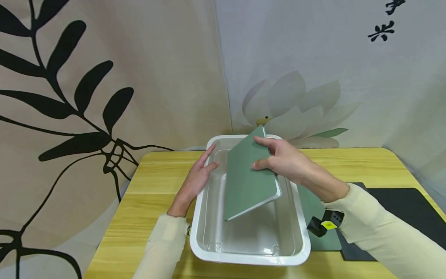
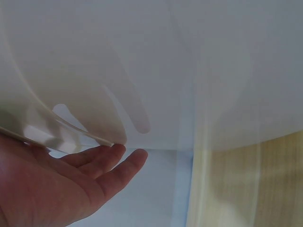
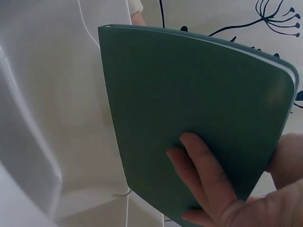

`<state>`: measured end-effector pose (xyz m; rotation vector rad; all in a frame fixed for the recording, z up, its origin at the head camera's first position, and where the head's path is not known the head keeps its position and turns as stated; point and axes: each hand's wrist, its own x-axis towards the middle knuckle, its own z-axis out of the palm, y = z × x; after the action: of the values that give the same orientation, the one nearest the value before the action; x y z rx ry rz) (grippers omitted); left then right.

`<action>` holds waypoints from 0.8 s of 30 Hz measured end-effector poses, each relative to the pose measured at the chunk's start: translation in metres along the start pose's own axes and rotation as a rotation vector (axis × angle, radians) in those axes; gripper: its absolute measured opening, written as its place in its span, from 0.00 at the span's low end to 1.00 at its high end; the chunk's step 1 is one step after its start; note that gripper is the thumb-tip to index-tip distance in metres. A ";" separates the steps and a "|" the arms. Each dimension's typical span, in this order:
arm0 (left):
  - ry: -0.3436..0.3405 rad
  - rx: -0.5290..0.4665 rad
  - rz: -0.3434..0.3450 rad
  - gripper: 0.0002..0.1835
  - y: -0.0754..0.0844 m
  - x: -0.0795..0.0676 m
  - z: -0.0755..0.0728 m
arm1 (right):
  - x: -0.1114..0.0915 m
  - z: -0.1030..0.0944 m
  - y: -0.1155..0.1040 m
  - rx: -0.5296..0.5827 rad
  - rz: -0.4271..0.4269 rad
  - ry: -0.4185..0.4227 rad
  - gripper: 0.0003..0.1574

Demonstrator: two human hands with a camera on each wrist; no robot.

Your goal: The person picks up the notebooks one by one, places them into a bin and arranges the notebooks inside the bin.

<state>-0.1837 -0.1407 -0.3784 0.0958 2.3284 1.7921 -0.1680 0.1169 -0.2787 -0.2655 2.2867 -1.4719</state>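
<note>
Over the white plastic bin (image 1: 249,259), my right hand (image 1: 287,159) grips a green notebook (image 1: 244,176) by its right edge. The thumb and one finger show on the upper cover, while in the right wrist view other fingers (image 3: 208,175) lie across the opposite cover. The notebook is tilted and its lower end points down into the bin. My left hand (image 1: 195,180) holds the bin's left rim, thumb and index finger at the top of it. In the left wrist view the other fingers (image 2: 120,172) touch the bin's glossy outer wall.
A second green notebook (image 1: 315,232) lies right of the bin, partly under my right forearm. Beside it are dark flat items (image 1: 400,205) on the wooden table (image 1: 146,193). A patterned cloth backdrop (image 1: 167,77) hangs close behind the table's back edge.
</note>
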 end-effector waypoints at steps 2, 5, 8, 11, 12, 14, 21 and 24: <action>0.000 0.003 0.002 0.32 0.000 0.000 0.000 | 0.002 0.003 -0.001 0.001 -0.002 0.000 0.54; -0.004 0.003 0.007 0.31 0.000 0.000 -0.001 | 0.005 0.008 -0.002 0.011 -0.011 -0.005 0.53; -0.008 0.007 0.010 0.31 0.000 -0.001 -0.001 | 0.008 0.012 -0.002 0.033 -0.019 -0.008 0.53; -0.017 0.013 0.011 0.31 0.000 -0.001 -0.001 | 0.011 0.016 -0.001 0.064 -0.009 -0.008 0.53; -0.020 0.014 0.012 0.31 -0.001 -0.001 -0.001 | 0.011 0.017 -0.001 0.062 -0.006 -0.004 0.53; -0.022 0.017 0.011 0.31 -0.001 0.000 -0.001 | 0.012 0.018 -0.001 0.055 -0.001 0.005 0.53; -0.003 0.040 0.009 0.31 0.000 0.000 -0.001 | 0.014 0.022 -0.003 0.053 0.000 0.014 0.54; 0.004 0.049 0.010 0.31 0.000 0.001 0.000 | 0.015 0.024 -0.003 0.059 0.003 0.011 0.54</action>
<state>-0.1846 -0.1410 -0.3786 0.1115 2.3800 1.7415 -0.1715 0.0904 -0.2881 -0.2369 2.2467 -1.5407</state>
